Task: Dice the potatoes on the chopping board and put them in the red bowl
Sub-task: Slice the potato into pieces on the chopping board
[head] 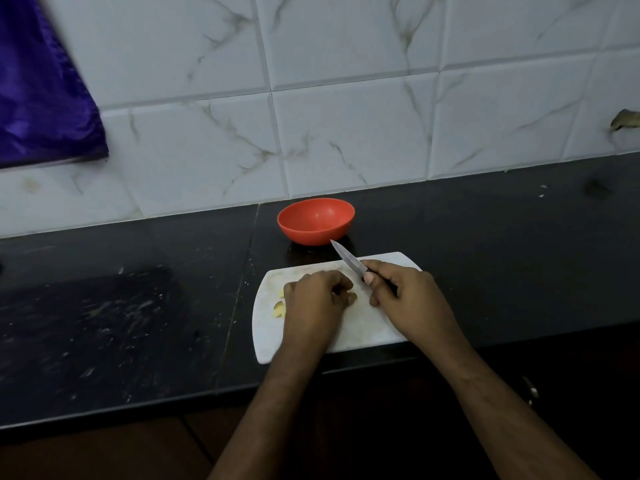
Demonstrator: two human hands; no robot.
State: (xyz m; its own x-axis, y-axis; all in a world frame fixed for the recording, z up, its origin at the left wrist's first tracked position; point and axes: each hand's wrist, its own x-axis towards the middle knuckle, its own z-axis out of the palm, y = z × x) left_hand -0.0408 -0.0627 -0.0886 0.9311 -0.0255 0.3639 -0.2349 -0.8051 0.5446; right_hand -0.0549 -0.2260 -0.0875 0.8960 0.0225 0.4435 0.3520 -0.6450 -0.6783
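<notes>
A white chopping board [367, 327] lies on the dark counter near its front edge. My left hand [317, 299] rests on the board with fingers curled over potato pieces; pale yellow bits [280, 308] show at its left side. My right hand [405, 296] grips the black handle of a small knife [348, 259], blade raised and pointing up-left toward the bowl. The red bowl [316, 220] stands just behind the board and looks empty.
The black counter [121, 323] stretches left and right, with pale smears on its left part. A marbled tile wall [346, 98] rises behind. A purple cloth [41, 84] hangs at the upper left.
</notes>
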